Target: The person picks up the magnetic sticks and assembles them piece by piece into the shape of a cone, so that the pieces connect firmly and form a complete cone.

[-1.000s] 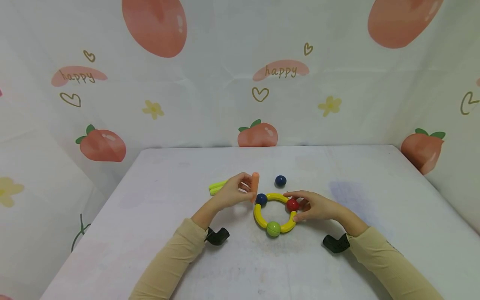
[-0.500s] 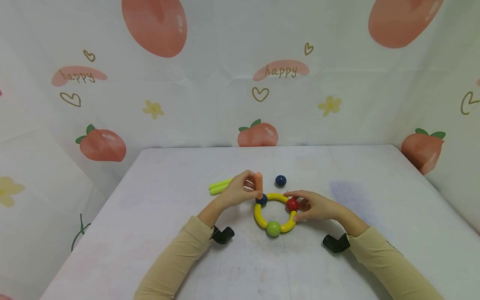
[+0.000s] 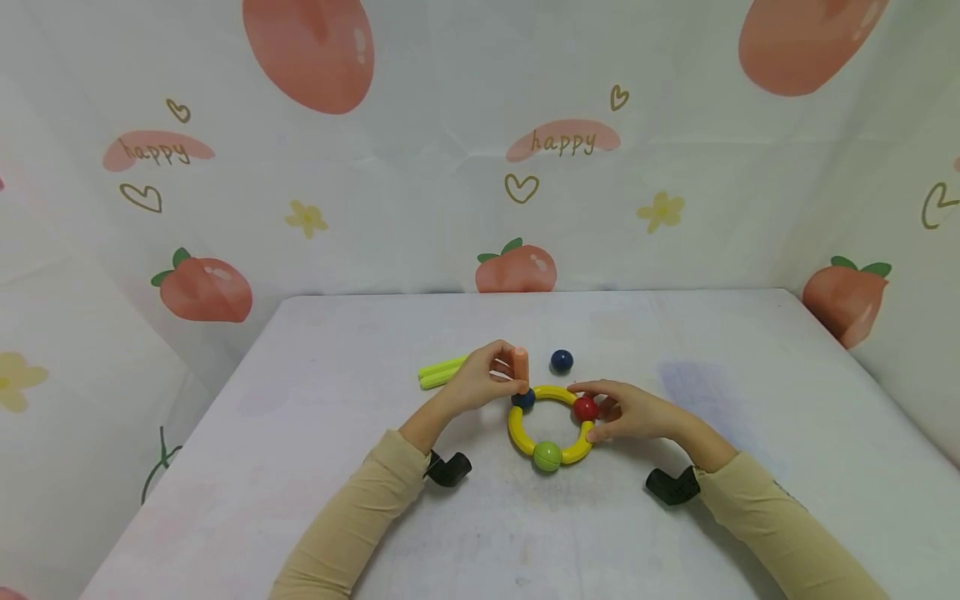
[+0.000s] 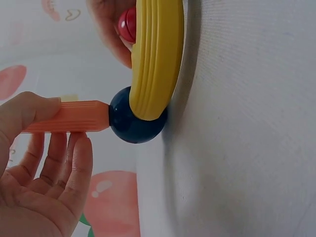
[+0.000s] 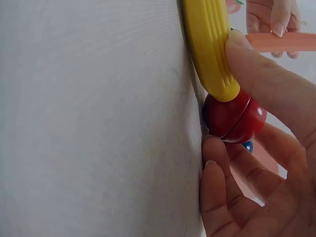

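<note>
My left hand pinches a ribbed orange rod between thumb and fingers. The rod stands upright, its lower end touching the dark blue ball at a corner of a ring. Curved yellow rods joined by the blue ball, a red ball and a green ball form this ring, which lies flat on the table. My right hand grips the ring at the red ball. In the right wrist view its thumb presses a yellow rod, and its fingers curl round beneath the red ball.
A loose dark blue ball lies behind the ring. Lime-green rods lie left of it, partly hidden by my left hand. The white table ends at a printed cloth backdrop.
My left hand has carried the orange rod a little to the right, from beside the ring's blue ball to on top of it. The right hand and the ring have stayed put.
</note>
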`<action>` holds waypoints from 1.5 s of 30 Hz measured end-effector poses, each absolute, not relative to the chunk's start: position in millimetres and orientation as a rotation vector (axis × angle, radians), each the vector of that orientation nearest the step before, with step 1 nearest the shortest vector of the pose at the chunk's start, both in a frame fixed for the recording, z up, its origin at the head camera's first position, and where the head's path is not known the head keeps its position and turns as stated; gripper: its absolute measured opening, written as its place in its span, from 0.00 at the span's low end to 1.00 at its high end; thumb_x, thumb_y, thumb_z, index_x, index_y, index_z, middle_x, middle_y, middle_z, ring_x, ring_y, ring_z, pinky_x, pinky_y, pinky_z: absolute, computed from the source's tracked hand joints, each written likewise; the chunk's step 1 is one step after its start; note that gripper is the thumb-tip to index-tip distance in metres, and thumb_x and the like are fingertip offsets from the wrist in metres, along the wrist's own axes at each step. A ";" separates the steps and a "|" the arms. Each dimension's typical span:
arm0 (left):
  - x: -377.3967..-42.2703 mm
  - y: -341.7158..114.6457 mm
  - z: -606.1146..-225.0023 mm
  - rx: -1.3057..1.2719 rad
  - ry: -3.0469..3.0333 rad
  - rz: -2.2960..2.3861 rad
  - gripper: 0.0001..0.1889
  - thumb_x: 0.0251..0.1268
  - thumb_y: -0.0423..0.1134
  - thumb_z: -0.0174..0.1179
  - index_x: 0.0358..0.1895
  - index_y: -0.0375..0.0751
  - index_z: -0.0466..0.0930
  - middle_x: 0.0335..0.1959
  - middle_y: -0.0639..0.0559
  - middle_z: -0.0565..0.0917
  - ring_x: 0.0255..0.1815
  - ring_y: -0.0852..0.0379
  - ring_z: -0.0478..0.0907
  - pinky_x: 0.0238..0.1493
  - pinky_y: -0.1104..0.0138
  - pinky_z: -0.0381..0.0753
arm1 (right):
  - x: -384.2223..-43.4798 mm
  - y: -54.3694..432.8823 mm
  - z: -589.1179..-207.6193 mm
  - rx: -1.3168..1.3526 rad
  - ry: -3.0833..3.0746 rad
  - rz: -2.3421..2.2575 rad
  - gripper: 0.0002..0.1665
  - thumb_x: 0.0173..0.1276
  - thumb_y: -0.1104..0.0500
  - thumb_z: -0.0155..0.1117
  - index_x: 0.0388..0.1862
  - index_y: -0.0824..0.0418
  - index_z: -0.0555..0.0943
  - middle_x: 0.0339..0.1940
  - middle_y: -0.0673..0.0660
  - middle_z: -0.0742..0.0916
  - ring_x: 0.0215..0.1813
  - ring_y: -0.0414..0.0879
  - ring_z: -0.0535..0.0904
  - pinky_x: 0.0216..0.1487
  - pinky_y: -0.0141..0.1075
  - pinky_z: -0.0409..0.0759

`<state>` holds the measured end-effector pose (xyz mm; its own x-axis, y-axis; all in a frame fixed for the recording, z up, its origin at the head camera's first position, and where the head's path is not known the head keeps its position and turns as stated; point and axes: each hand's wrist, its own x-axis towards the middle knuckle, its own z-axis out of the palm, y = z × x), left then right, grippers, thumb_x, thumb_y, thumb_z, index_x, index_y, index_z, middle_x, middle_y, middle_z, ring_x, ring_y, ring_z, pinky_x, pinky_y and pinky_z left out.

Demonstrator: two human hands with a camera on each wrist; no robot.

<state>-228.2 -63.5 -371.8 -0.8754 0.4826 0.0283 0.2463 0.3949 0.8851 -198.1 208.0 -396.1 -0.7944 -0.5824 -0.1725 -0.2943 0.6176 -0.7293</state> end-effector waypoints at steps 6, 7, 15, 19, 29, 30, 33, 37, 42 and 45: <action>-227.3 -63.1 -372.4 0.626 2.427 1.472 0.18 0.55 0.33 0.65 0.49 0.35 0.72 0.46 0.40 0.79 0.45 0.51 0.79 0.47 0.66 0.81 | -197.9 207.8 -395.4 -0.693 2.449 -1.000 0.41 0.55 0.50 0.71 0.66 0.59 0.67 0.58 0.65 0.76 0.49 0.50 0.76 0.52 0.44 0.78; -227.1 -62.9 -372.5 0.622 2.423 1.475 0.18 0.55 0.33 0.65 0.49 0.35 0.72 0.46 0.40 0.79 0.45 0.51 0.79 0.48 0.66 0.81 | -197.8 207.7 -395.3 -0.694 2.450 -0.999 0.41 0.55 0.50 0.71 0.66 0.59 0.67 0.58 0.66 0.76 0.49 0.50 0.76 0.52 0.44 0.78; -226.5 -59.8 -371.9 0.593 2.414 1.472 0.18 0.55 0.34 0.66 0.48 0.36 0.74 0.45 0.42 0.80 0.44 0.54 0.78 0.48 0.67 0.80 | -197.6 207.7 -396.1 -0.702 2.444 -1.015 0.41 0.55 0.51 0.71 0.66 0.60 0.67 0.57 0.65 0.76 0.48 0.49 0.76 0.50 0.39 0.78; -226.6 -59.6 -371.3 0.583 2.412 1.471 0.18 0.55 0.35 0.66 0.49 0.36 0.74 0.46 0.42 0.80 0.44 0.54 0.78 0.49 0.67 0.80 | -197.6 207.7 -396.2 -0.703 2.440 -1.020 0.41 0.55 0.51 0.71 0.66 0.60 0.67 0.57 0.66 0.76 0.48 0.49 0.76 0.49 0.37 0.77; -227.4 -69.9 -374.3 0.618 2.431 1.471 0.18 0.55 0.36 0.66 0.47 0.35 0.74 0.45 0.41 0.80 0.44 0.53 0.79 0.48 0.66 0.80 | -196.1 206.7 -394.7 -0.685 2.447 -1.016 0.41 0.55 0.51 0.71 0.66 0.59 0.67 0.56 0.65 0.76 0.49 0.51 0.76 0.51 0.42 0.78; -227.6 -71.8 -374.3 0.616 2.434 1.475 0.17 0.55 0.35 0.66 0.47 0.35 0.74 0.44 0.40 0.80 0.44 0.53 0.79 0.49 0.66 0.80 | -196.1 206.7 -394.7 -0.687 2.446 -1.017 0.41 0.55 0.51 0.71 0.66 0.60 0.67 0.57 0.65 0.76 0.49 0.51 0.76 0.51 0.42 0.78; -229.0 -78.5 -376.8 0.616 2.462 1.479 0.16 0.55 0.35 0.65 0.47 0.34 0.75 0.43 0.40 0.80 0.43 0.52 0.79 0.48 0.66 0.80 | -196.3 206.9 -395.3 -0.686 2.445 -1.019 0.41 0.55 0.51 0.71 0.66 0.59 0.67 0.57 0.65 0.76 0.49 0.51 0.76 0.51 0.42 0.78; -230.5 -88.3 -379.3 0.593 2.495 1.472 0.17 0.56 0.35 0.65 0.47 0.33 0.75 0.44 0.40 0.80 0.43 0.52 0.79 0.49 0.65 0.80 | -196.2 206.8 -395.8 -0.686 2.446 -1.018 0.41 0.55 0.51 0.71 0.66 0.59 0.67 0.57 0.65 0.76 0.49 0.51 0.76 0.52 0.43 0.78; -232.2 -98.2 -381.9 0.561 2.511 1.473 0.18 0.57 0.35 0.64 0.49 0.31 0.74 0.45 0.38 0.80 0.45 0.49 0.79 0.50 0.62 0.80 | -194.5 205.8 -393.3 -0.676 2.462 -1.010 0.41 0.55 0.51 0.71 0.66 0.59 0.67 0.56 0.65 0.76 0.47 0.49 0.76 0.50 0.41 0.79; -233.9 -103.6 -384.0 0.544 2.520 1.486 0.18 0.58 0.34 0.63 0.50 0.30 0.74 0.45 0.36 0.80 0.46 0.47 0.79 0.50 0.60 0.79 | -192.6 205.4 -392.0 -0.702 2.474 -1.009 0.39 0.55 0.52 0.71 0.65 0.60 0.68 0.55 0.65 0.77 0.45 0.47 0.76 0.47 0.36 0.78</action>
<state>-233.9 -103.6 -384.0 -0.9199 0.3900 0.0413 0.2249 0.4382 0.8703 -192.6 205.4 -392.0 -0.8045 -0.5741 -0.1523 -0.3040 0.6183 -0.7248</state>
